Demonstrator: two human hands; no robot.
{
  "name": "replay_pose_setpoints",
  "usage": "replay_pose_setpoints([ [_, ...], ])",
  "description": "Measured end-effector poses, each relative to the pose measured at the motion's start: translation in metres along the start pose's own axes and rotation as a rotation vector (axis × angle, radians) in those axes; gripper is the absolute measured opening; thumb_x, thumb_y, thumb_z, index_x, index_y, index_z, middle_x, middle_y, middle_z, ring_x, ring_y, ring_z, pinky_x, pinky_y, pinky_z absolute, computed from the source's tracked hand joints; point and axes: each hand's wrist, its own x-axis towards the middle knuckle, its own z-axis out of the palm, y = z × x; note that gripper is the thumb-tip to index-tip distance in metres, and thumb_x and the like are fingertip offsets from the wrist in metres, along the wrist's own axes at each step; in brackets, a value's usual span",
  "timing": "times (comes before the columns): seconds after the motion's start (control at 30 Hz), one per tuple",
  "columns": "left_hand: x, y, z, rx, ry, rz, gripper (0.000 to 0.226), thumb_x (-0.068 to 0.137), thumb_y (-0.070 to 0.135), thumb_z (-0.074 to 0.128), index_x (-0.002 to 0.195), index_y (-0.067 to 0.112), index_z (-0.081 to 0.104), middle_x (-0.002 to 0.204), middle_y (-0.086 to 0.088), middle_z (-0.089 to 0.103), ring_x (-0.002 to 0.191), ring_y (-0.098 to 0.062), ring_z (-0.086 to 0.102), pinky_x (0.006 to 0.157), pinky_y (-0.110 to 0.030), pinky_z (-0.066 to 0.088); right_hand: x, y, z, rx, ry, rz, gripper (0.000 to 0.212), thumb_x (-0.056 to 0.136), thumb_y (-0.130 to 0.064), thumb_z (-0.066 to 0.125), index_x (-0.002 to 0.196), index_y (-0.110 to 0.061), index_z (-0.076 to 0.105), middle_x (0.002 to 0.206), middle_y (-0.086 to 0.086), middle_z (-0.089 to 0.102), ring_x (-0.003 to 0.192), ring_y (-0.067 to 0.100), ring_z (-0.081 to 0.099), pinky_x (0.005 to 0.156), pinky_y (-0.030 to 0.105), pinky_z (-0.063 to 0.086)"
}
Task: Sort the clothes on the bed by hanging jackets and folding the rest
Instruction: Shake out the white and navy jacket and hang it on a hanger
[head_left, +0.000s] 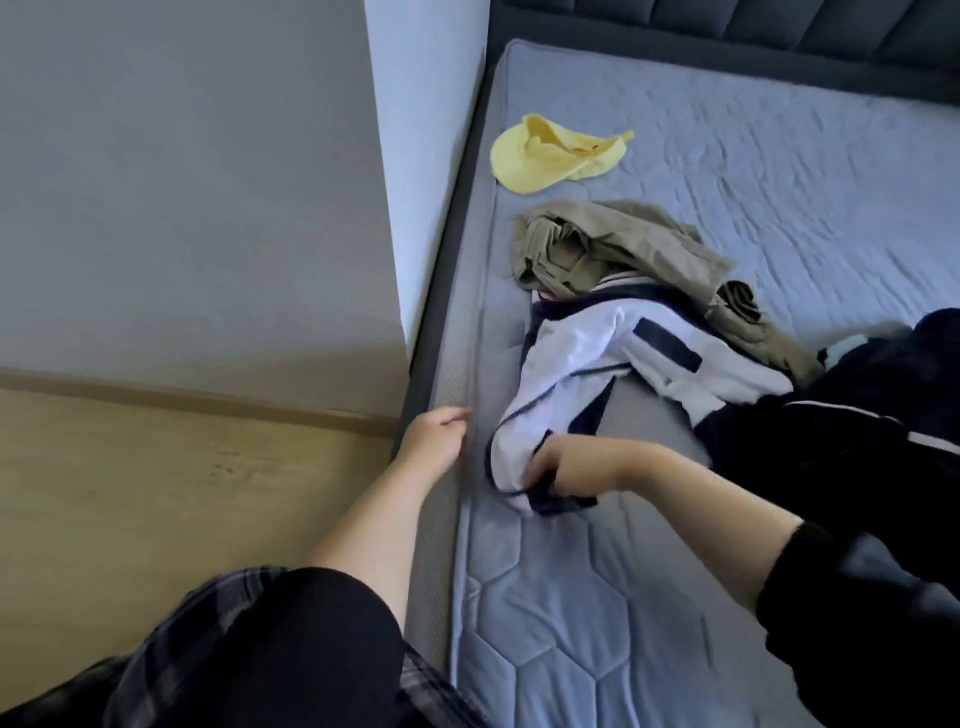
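Observation:
A white jacket with navy trim (597, 358) lies crumpled near the left side of the bed (545, 597). My right hand (563, 467) grips its near sleeve cuff on the mattress. My left hand (434, 436) hovers at the mattress's left edge with loosely curled fingers and holds nothing. Behind the jacket lies a crumpled khaki garment (623, 249), partly overlapped by the jacket. A dark navy garment (857, 415) is heaped at the right, touching the jacket. Farther back sits a yellow hat (550, 153).
A grey wall (182, 182) and a white wall corner (426, 156) stand close to the bed's left side. Wooden floor (156, 493) lies left of the bed. A dark padded headboard (727, 26) runs along the far end.

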Motion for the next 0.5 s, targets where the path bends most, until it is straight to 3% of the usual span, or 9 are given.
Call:
replay_pose_setpoints([
  [0.03, -0.002, 0.003, -0.002, -0.06, 0.012, -0.024, 0.028, 0.095, 0.013, 0.05, 0.115, 0.018, 0.068, 0.122, -0.001, 0.063, 0.085, 0.0, 0.056, 0.061, -0.003, 0.039, -0.011, -0.004, 0.016, -0.085, -0.13, -0.005, 0.043, 0.068, 0.007, 0.044, 0.082, -0.022, 0.071, 0.085, 0.005, 0.07, 0.075, 0.017, 0.061, 0.07, 0.028, 0.051],
  [0.07, -0.004, 0.005, -0.003, -0.086, 0.01, -0.038, 0.027, 0.096, 0.015, 0.049, 0.116, 0.02, 0.067, 0.123, 0.0, 0.062, 0.086, 0.0, 0.054, 0.067, -0.008, 0.039, -0.019, -0.003, 0.033, -0.139, -0.148, -0.009, 0.041, 0.068, 0.006, 0.046, 0.086, -0.021, 0.071, 0.087, 0.002, 0.071, 0.078, 0.016, 0.062, 0.074, 0.032, 0.053],
  [0.1, -0.006, 0.006, -0.003, -0.086, -0.005, -0.041, 0.027, 0.096, 0.016, 0.049, 0.116, 0.02, 0.067, 0.125, 0.001, 0.061, 0.093, -0.003, 0.053, 0.076, -0.013, 0.039, -0.022, -0.002, 0.045, -0.153, -0.058, -0.024, 0.037, 0.07, 0.004, 0.047, 0.087, -0.019, 0.07, 0.087, 0.002, 0.071, 0.078, 0.016, 0.063, 0.076, 0.035, 0.056],
  [0.2, -0.02, 0.011, 0.0, -0.03, -0.089, -0.048, 0.029, 0.095, 0.018, 0.051, 0.12, 0.02, 0.065, 0.128, -0.003, 0.06, 0.107, -0.014, 0.054, 0.087, -0.023, 0.038, -0.023, -0.001, 0.049, -0.165, 0.639, -0.063, 0.028, 0.081, -0.004, 0.051, 0.101, -0.013, 0.068, 0.099, 0.009, 0.067, 0.091, 0.028, 0.06, 0.08, 0.039, 0.049],
  [0.27, -0.031, 0.013, 0.001, 0.025, -0.159, -0.074, 0.035, 0.094, 0.022, 0.052, 0.128, 0.022, 0.058, 0.13, -0.003, 0.057, 0.111, -0.02, 0.054, 0.087, -0.029, 0.042, -0.015, 0.009, 0.035, -0.187, 0.974, -0.038, 0.041, 0.079, -0.003, 0.058, 0.12, -0.009, 0.06, 0.122, 0.015, 0.056, 0.11, 0.035, 0.051, 0.093, 0.039, 0.04],
  [0.33, -0.038, 0.013, 0.0, 0.088, -0.206, -0.073, 0.042, 0.093, 0.024, 0.054, 0.134, 0.021, 0.053, 0.134, -0.003, 0.054, 0.113, -0.02, 0.052, 0.087, -0.029, 0.041, -0.006, 0.024, 0.018, -0.307, 0.993, 0.15, 0.073, 0.077, -0.01, 0.062, 0.144, -0.017, 0.035, 0.148, 0.017, 0.029, 0.134, 0.036, 0.028, 0.11, 0.046, 0.021],
  [0.4, -0.041, 0.015, -0.001, 0.107, -0.233, -0.052, 0.041, 0.092, 0.023, 0.055, 0.133, 0.019, 0.054, 0.133, -0.004, 0.054, 0.102, -0.016, 0.054, 0.08, -0.027, 0.042, 0.005, 0.037, 0.006, -0.34, 0.868, 0.328, 0.09, 0.078, -0.014, 0.061, 0.151, -0.027, 0.01, 0.155, 0.011, 0.015, 0.143, 0.031, 0.011, 0.114, 0.055, 0.005],
  [0.43, -0.042, 0.016, -0.002, 0.11, -0.248, -0.044, 0.041, 0.093, 0.023, 0.055, 0.133, 0.019, 0.054, 0.135, -0.003, 0.053, 0.103, -0.014, 0.054, 0.08, -0.027, 0.042, 0.01, 0.043, 0.003, -0.351, 0.812, 0.374, 0.087, 0.079, -0.015, 0.06, 0.15, -0.027, 0.011, 0.151, 0.009, 0.025, 0.142, 0.03, 0.017, 0.114, 0.057, 0.004],
  [0.5, -0.042, 0.017, -0.004, 0.114, -0.264, -0.033, 0.048, 0.093, 0.026, 0.054, 0.14, 0.019, 0.045, 0.144, -0.001, 0.045, 0.121, -0.017, 0.048, 0.09, -0.026, 0.038, 0.016, 0.048, -0.001, -0.36, 0.725, 0.394, 0.052, 0.085, -0.018, 0.054, 0.135, -0.019, 0.041, 0.129, 0.006, 0.053, 0.124, 0.029, 0.044, 0.109, 0.049, 0.025],
])
